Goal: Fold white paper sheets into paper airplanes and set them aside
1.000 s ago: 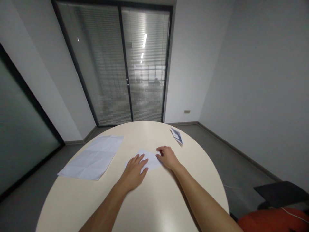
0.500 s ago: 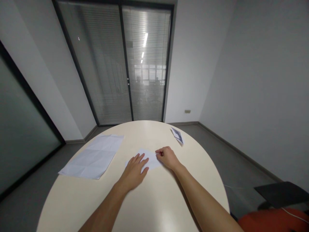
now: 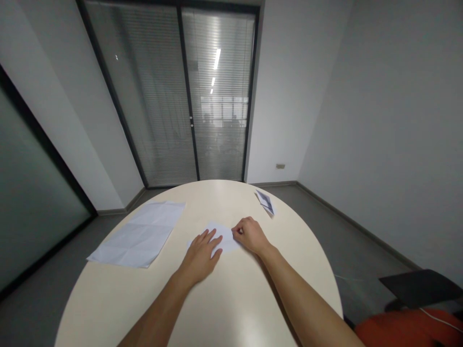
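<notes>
Near the middle of the table (image 3: 217, 198), the left hand (image 3: 200, 256) lies palm down, fingers spread, over the left part of a small white paper (image 3: 227, 241). At the paper's right edge, the right hand (image 3: 252, 236) is curled, thumb and fingertips drawn together in a pinch on that edge. The paper lies flat between the two hands, partly covered by both. Beyond the right hand, near the table's far right rim, sits a folded piece (image 3: 265, 201) with a dark patch. To the left, well apart from the left hand, a larger creased sheet (image 3: 141, 233) reaches the table's left rim. Farther out, behind the table, stand glass panels with blinds (image 3: 219, 130) and a pale wall (image 3: 285, 86); at lower right are an orange seat (image 3: 394, 330) and a black panel (image 3: 421, 285).
</notes>
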A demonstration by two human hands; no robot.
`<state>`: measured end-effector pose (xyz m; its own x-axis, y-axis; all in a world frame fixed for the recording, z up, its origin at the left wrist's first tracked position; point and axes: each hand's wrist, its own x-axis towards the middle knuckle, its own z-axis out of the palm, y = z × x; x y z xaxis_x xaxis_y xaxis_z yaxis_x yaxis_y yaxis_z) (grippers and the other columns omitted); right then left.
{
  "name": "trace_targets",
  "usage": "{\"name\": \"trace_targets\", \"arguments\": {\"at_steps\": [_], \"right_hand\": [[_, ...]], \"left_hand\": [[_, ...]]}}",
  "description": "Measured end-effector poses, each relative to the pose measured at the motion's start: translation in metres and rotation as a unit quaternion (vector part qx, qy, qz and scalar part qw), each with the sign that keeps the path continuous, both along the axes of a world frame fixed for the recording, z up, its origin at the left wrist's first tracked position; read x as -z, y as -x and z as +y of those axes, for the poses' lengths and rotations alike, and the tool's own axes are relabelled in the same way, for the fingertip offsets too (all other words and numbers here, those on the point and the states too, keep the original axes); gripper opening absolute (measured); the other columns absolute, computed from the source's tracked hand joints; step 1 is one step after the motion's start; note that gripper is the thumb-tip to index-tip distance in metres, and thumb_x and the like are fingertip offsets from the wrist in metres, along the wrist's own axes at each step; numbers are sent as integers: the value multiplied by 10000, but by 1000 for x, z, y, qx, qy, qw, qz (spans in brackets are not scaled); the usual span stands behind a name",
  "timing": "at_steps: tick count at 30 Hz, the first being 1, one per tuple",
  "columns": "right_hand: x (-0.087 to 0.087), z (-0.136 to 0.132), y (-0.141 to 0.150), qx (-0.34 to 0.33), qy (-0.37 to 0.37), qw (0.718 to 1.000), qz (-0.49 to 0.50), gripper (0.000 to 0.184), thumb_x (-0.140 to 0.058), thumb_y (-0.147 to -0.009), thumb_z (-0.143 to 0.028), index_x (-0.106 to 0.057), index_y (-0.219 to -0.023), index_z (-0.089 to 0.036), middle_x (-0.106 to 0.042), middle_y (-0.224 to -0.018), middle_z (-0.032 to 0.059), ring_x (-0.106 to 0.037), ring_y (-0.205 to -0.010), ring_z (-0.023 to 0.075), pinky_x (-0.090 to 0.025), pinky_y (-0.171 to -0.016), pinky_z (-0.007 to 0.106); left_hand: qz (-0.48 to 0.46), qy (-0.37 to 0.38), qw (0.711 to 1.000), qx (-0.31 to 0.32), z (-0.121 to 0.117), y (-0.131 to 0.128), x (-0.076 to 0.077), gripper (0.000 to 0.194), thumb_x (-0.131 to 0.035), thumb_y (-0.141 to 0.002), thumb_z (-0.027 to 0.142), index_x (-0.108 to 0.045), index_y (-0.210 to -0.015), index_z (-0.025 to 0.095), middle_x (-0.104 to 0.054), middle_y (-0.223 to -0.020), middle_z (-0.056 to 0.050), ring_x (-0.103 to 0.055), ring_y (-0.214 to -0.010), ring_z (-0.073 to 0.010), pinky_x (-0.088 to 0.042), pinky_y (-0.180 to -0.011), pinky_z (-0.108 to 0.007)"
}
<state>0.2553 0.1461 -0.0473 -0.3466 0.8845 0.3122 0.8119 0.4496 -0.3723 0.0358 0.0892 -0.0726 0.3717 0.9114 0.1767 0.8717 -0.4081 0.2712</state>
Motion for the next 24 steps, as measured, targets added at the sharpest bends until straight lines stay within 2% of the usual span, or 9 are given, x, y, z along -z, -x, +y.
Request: {"name": "trace_targets", "arguments": {"at_steps": [7, 12, 19, 24], "right_hand": [[-3, -5, 5, -35, -5, 998, -46, 171, -642, -875, -305, -768, -809, -210, -706, -892, 76, -593, -917, 229, -417, -847, 307], [-1, -6, 6, -59, -1, 998, -33, 177, -661, -882, -333, -765, -948, -206, -683, -999, 79, -575, -980, 230, -416, -886, 317], [-1, -8, 6, -60, -5, 997, -38, 160, -652, -893, -326, -740, -882, -192, -669, -983, 83, -567, -970, 230, -417, -888, 324], [-2, -11, 12, -26, -1, 998, -56, 156, -627, -910, -295, -709, -833, -187, -670, -994, 103, -570, -974, 236, -416, -897, 337]], "left_hand": [[3, -6, 999, -36, 1, 0, 0, 466, -448, -998, 380, -556, -1440, 281, -434, -1587, -85, -372, -1480, -324, -317, -1192, -545], [0, -13, 998, -54, 1, 1, 1, 461, -434, -1007, 389, -559, -1437, 282, -433, -1588, -90, -372, -1479, -328, -314, -1191, -548], [4, -9, 998, -55, 2, 0, -1, 465, -434, -1011, 391, -549, -1449, 282, -424, -1592, -94, -367, -1482, -329, -316, -1192, -540], [4, -5, 998, -56, 3, -1, 0, 468, -417, -1020, 383, -537, -1461, 279, -405, -1604, -100, -339, -1496, -330, -289, -1203, -540]]}}
